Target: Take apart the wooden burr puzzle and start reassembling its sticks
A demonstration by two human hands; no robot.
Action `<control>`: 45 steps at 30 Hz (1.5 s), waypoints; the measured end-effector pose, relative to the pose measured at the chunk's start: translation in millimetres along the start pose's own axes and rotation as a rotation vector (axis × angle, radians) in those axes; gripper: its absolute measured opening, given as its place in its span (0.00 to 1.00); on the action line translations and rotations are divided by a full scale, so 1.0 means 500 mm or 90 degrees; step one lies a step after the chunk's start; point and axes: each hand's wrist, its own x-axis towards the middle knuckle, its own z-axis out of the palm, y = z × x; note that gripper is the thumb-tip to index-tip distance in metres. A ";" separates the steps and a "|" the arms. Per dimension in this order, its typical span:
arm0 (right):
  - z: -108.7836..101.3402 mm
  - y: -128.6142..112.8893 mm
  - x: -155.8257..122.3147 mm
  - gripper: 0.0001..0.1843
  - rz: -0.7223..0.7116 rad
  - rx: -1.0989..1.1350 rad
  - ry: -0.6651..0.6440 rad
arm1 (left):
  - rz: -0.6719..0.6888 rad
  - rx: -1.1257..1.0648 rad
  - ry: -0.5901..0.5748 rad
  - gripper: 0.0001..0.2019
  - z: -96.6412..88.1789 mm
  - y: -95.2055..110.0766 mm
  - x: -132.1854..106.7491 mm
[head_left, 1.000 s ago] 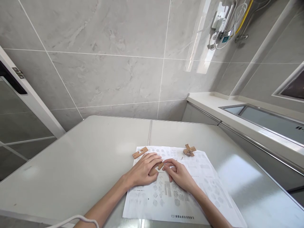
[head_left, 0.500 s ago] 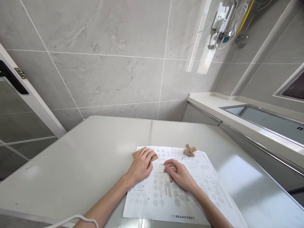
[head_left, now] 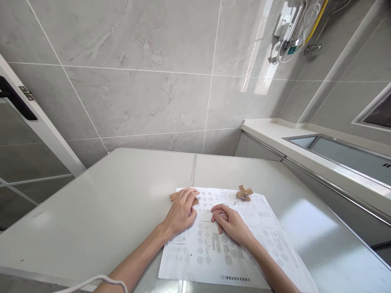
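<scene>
My left hand [head_left: 182, 209] lies over a flat brown piece, wood or cardboard by its look [head_left: 174, 196], at the top left of a printed sheet [head_left: 183, 268]. Its fingers are stretched out and cover the middle of the piece; both ends show. On the sheet rests my right hand [head_left: 229, 221], fingers curled in toward the thumb. Whatever is inside the curl, if anything, is hidden. Beyond it, near the sheet's top edge, stands a small brown cross-shaped assembly [head_left: 244, 193] of flat pieces, touched by neither hand.
The sheet lies on a pale glossy table [head_left: 122, 211] with a seam [head_left: 193, 169] down its middle. A white cable [head_left: 100, 278] crosses the near left edge. To the right is a counter with a sink [head_left: 342, 148]. A tiled wall [head_left: 137, 101] stands behind, a door [head_left: 36, 122] at left.
My left fingers have shifted and lifted slightly on the brown piece, which has slid and turned a little to the left. My right hand and the cross-shaped assembly stay in place.
</scene>
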 end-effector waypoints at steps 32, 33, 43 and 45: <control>-0.007 0.025 0.019 0.23 -0.006 0.141 0.137 | 0.203 0.010 -0.145 0.12 0.030 0.005 -0.016; -0.010 0.025 0.019 0.22 -0.004 0.146 0.161 | 0.203 0.010 -0.145 0.12 0.030 0.005 -0.016; -0.037 0.052 0.023 0.30 0.028 0.193 0.362 | 0.197 -0.005 -0.138 0.12 0.032 0.005 -0.017; -0.042 0.061 0.026 0.33 0.025 0.197 0.366 | 0.196 -0.009 -0.136 0.12 0.032 0.005 -0.017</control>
